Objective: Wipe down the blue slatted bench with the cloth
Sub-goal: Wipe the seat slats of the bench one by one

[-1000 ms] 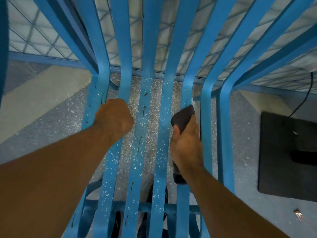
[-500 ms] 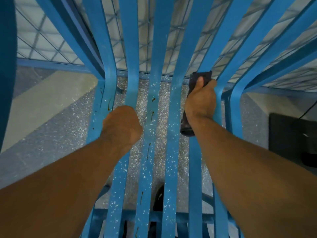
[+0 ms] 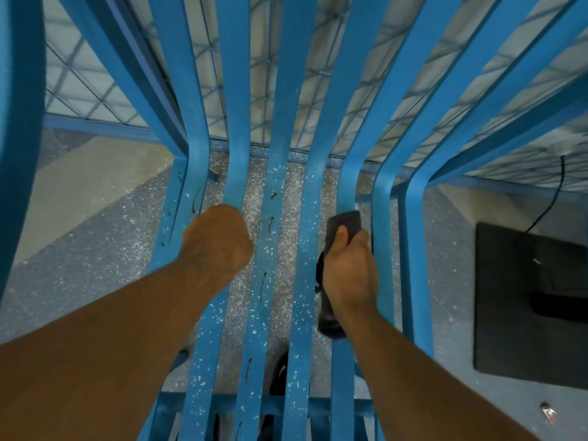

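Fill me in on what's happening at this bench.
A person is wiping the blue slatted bench. The right hand grips a dark cloth wrapped over one slat. The left hand grips a slat further left. Brown drips and white specks mark the middle slats.

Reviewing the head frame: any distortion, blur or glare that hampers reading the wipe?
Head view: wide-angle lens bows and fans the blue slatted bench toward the edges; light soft and even, no glare; right hand and dark cloth slightly soft, yet readable.
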{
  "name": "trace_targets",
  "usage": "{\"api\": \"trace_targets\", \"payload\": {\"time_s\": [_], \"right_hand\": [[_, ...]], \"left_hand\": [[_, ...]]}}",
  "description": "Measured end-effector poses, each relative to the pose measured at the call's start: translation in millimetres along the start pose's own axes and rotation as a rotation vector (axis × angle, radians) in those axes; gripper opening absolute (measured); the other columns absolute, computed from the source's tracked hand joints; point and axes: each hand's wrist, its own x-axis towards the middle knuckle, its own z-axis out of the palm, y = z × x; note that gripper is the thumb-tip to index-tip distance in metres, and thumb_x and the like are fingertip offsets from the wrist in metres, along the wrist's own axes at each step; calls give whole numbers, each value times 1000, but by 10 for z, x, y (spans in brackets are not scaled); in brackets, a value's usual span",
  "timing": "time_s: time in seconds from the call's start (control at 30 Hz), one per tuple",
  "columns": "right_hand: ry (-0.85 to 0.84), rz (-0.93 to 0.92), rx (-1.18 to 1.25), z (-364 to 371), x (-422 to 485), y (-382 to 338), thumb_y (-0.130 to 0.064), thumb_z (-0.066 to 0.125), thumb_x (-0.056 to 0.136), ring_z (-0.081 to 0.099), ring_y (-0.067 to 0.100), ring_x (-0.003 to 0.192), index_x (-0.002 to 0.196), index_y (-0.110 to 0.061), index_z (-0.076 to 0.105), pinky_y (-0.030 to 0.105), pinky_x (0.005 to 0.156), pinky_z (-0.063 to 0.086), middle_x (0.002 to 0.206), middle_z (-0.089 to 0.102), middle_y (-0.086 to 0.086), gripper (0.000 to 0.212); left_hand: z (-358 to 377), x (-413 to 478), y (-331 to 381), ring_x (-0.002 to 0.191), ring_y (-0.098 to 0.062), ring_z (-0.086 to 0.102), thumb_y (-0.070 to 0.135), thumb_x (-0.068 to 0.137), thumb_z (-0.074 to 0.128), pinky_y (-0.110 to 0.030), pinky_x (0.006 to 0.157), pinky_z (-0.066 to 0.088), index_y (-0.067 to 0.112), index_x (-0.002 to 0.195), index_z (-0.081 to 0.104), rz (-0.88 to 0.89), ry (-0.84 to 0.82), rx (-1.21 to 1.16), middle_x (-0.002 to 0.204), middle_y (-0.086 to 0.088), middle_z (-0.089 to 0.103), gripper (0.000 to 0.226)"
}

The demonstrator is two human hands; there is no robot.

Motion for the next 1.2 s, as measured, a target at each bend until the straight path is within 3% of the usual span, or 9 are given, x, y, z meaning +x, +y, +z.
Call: {"api": "trace_targets", "payload": {"time_s": [0.13, 0.3, 0.5, 0.67, 0.77, 0.87, 0.93, 1.03, 1.2], "right_hand": [[40, -83, -32, 21, 19, 26, -52, 30, 100, 55, 11, 53, 108, -18, 43, 19, 37, 33, 73, 55, -4, 38], [50, -127, 29, 21, 613, -407, -54, 33, 99, 52, 6, 50, 102, -21, 39, 15, 29, 29, 71, 53, -6, 33], [198, -205, 120, 78, 894, -626, -57, 36, 97, 56, 22, 75, 113, -14, 40, 28, 61, 39, 94, 58, 1, 47], [329, -362, 300, -10, 980, -780, -44, 42, 99, 60, 29, 103, 130, -3, 37, 33, 81, 48, 119, 60, 14, 52], [290, -347, 223, 26, 952, -767, -47, 39, 99, 61, 24, 84, 131, -4, 33, 32, 67, 49, 105, 62, 11, 54], [127, -167, 125, 56, 864, -649, -56, 37, 97, 55, 10, 59, 119, -17, 36, 23, 48, 38, 79, 56, -6, 44], [20, -82, 102, 42, 766, -547, -57, 38, 96, 58, 12, 56, 106, -26, 33, 22, 45, 42, 75, 56, -6, 34], [-55, -41, 66, -22, 529, -382, -58, 40, 96, 64, 18, 57, 106, -27, 35, 30, 48, 53, 76, 60, -1, 33], [-18, 11, -70, 33, 77, -19, -61, 36, 94, 56, 15, 54, 106, -22, 40, 23, 43, 37, 72, 55, -4, 41]], "left_hand": [[10, 23, 6, 54, -11, 47, 15, 87, 65, -23, 42, 35, 17, 65, 42, -10, -11, 12, 66, 1, 51, 32], [31, 28, -10, 54, -12, 48, 14, 87, 64, -23, 41, 35, 17, 65, 40, 4, 5, 6, 66, 1, 50, 33], [46, 56, -31, 53, -10, 43, 18, 88, 65, -21, 40, 29, 19, 64, 38, 16, 4, 6, 64, 2, 46, 37], [53, 54, -14, 53, -10, 45, 19, 89, 66, -22, 41, 32, 16, 65, 41, 6, -11, 17, 64, 2, 48, 35], [47, 50, -4, 54, -12, 49, 20, 88, 66, -22, 40, 33, 16, 63, 41, 5, -17, 25, 65, 0, 52, 36], [32, 42, 11, 54, -12, 49, 19, 88, 67, -22, 40, 34, 14, 64, 42, -5, -34, 51, 66, -1, 53, 35], [16, 34, 22, 55, -13, 50, 16, 87, 68, -22, 40, 34, 13, 64, 44, -14, -47, 64, 67, -2, 54, 33], [-20, 8, 38, 55, -12, 49, 13, 86, 67, -21, 40, 33, 14, 65, 44, -9, -55, 55, 67, -1, 52, 31], [-24, -4, 27, 54, -11, 46, 16, 88, 65, -21, 41, 31, 13, 74, 50, 10, -20, 34, 67, 0, 50, 21]]}}
